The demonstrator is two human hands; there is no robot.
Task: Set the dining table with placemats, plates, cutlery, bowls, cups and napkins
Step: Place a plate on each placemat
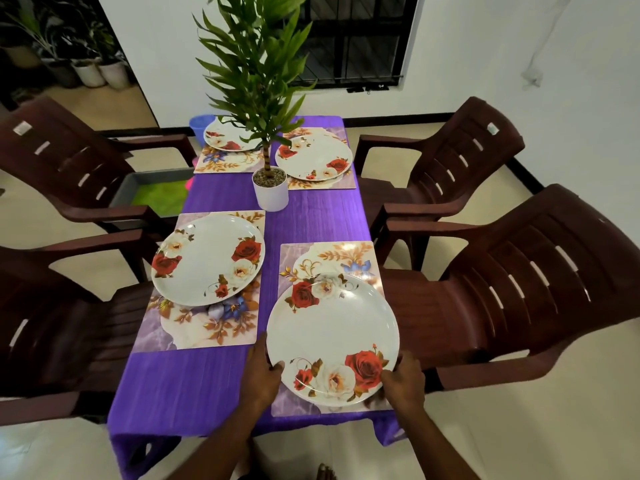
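While no writing shows, both hands [263,375] [403,379] hold plate [332,336].

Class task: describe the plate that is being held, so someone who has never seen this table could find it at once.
Start at the purple table with the potted plant in its middle. Go to the nearest placemat on the right. The plate there is the only one of four with hands gripping both its edges.

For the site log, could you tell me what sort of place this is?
Most likely a home dining room: a table under a purple tablecloth laid with floral plates on placemats, brown plastic armchairs around it, and a potted plant as centrepiece.
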